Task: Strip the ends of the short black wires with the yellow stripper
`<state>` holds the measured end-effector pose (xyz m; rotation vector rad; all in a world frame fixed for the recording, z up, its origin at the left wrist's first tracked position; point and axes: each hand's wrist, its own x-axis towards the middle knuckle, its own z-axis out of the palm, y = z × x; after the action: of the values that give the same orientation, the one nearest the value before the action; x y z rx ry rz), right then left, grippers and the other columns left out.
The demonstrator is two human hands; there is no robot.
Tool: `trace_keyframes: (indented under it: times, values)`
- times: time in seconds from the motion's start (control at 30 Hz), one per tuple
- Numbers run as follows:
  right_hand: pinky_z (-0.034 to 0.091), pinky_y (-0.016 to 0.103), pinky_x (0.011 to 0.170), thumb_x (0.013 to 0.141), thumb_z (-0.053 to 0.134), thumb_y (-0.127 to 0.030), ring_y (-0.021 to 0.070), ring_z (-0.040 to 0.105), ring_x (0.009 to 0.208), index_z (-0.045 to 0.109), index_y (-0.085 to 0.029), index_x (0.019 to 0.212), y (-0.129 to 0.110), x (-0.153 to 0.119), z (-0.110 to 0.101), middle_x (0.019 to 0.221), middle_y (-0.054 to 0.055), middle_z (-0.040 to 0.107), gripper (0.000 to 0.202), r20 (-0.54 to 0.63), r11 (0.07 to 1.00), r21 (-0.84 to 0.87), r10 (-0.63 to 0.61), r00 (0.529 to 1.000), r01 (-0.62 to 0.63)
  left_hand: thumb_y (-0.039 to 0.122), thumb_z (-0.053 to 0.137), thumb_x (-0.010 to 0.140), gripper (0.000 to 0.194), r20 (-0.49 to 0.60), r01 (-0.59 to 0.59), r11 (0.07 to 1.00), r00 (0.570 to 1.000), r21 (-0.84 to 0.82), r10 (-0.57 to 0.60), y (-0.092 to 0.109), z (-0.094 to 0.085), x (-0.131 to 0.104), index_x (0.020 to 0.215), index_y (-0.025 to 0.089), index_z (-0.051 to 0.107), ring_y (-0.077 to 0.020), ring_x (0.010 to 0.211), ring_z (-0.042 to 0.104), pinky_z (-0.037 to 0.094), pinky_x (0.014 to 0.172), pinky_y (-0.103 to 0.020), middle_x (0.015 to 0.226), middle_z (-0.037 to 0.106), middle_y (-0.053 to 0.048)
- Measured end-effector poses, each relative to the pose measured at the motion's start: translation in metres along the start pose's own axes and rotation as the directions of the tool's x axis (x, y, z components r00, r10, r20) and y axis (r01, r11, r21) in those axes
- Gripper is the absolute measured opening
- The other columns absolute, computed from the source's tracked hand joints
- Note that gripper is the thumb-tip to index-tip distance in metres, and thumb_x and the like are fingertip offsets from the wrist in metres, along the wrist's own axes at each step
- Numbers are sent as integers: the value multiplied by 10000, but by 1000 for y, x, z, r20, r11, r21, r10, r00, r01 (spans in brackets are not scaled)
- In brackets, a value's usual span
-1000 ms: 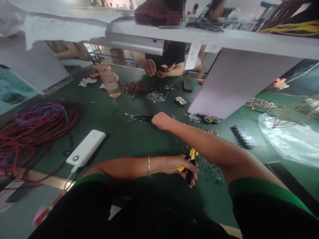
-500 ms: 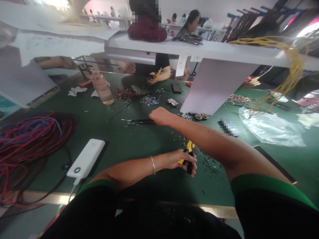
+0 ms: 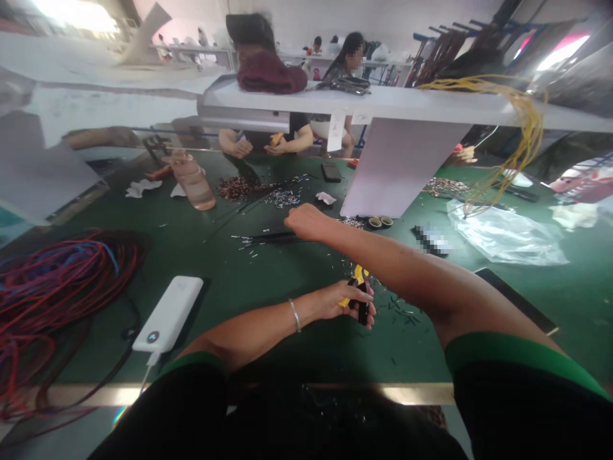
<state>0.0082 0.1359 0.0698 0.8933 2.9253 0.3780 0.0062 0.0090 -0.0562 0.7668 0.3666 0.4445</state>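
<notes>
One white power bank (image 3: 170, 310), landmark. One yellow-black hand tool (image 3: 361, 278), right of it; left hand (image 3: 341, 299) fingers wrapped round, yellow end pointing away from wearer. One black wire bundle (image 3: 271, 237), beyond-right; axis crosswise, tips leftward. Right hand (image 3: 302, 222) fingers curled; pinch: cannot tell.

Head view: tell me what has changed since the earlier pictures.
The view has shifted with the head. The right hand has moved slightly away from the body, relative to the thin, silver-tipped black wires; whether it let go is unclear. The left hand keeps gripping the yellow-and-black plier-like tool. The white rectangular power bank stays put.
</notes>
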Motion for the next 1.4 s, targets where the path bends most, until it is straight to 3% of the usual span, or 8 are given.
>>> trace_keyframes:
  times: [0.17, 0.3, 0.47, 0.57, 0.63, 0.83, 1.0, 1.4]
  values:
    - [387, 340, 678, 914, 448, -82, 267, 660, 870, 675, -84, 1065, 8, -13, -19, 1023, 196, 730, 274, -135, 984, 68, 173, 976, -166, 301, 826, 668, 468, -27, -6, 1000, 1000, 4, 7, 1, -5, 1, 1026, 147, 568, -262, 706, 725, 580, 710, -456, 805, 727, -95]
    - [418, 351, 707, 892, 495, -135, 242, 644, 809, 655, -125, 960, 26, -51, -38, 886, 122, 713, 174, -325, 882, 371, 416, 849, -291, 308, 820, 672, 486, -50, -48, 999, 998, -8, 48, 10, -5, -2, 1048, 138, 564, -258, 705, 717, 576, 717, -468, 808, 730, -98]
    - [447, 284, 551, 832, 563, -163, 125, 599, 551, 579, -192, 831, 45, -131, -36, 658, -10, 629, 33, -274, 423, 896, 763, 585, -132, 320, 777, 734, 478, -18, -114, 993, 993, 21, 114, 23, -9, -5, 1118, 116, 578, -269, 742, 714, 567, 728, -460, 872, 737, -125]
    - [498, 294, 535, 786, 622, -185, 111, 603, 503, 575, -205, 800, 49, -178, -22, 651, -18, 648, 53, -200, 195, 979, 875, 441, 56, 354, 717, 803, 448, 16, -159, 987, 987, 22, 159, 28, -12, -6, 1164, 112, 608, -268, 785, 704, 565, 757, -474, 945, 733, -155]
    - [533, 312, 551, 755, 660, -194, 122, 622, 510, 596, -208, 791, 49, -203, -10, 648, -15, 659, 74, -139, 81, 984, 911, 388, 161, 378, 677, 838, 449, 27, -173, 984, 985, 34, 172, 30, -13, -7, 1196, 113, 618, -271, 807, 700, 562, 771, -477, 987, 726, -170]
    - [525, 294, 531, 726, 715, -181, 128, 648, 512, 643, -198, 747, 41, -238, 33, 657, 4, 699, 77, 42, -170, 919, 940, 339, 357, 419, 655, 848, 482, -5, -169, 985, 986, 32, 169, 35, -14, -10, 1217, 110, 634, -278, 799, 696, 559, 752, -463, 988, 712, -164]
    - [540, 284, 558, 718, 745, -201, 127, 658, 547, 646, -192, 740, 31, -240, 60, 696, 9, 722, 102, 151, -320, 856, 906, 396, 406, 426, 656, 856, 468, -60, -183, 981, 981, 58, 186, 37, -13, -10, 1200, 110, 629, -287, 811, 699, 561, 750, -463, 975, 708, -161]
    - [548, 310, 634, 733, 757, -235, 135, 661, 588, 642, -199, 779, 26, -233, 86, 740, 12, 728, 129, 241, -402, 836, 880, 408, 374, 201, 625, 759, 461, -75, -146, 989, 986, 32, 148, 38, -9, -11, 1206, 90, 602, -291, 832, 700, 539, 774, -464, 994, 700, -166]
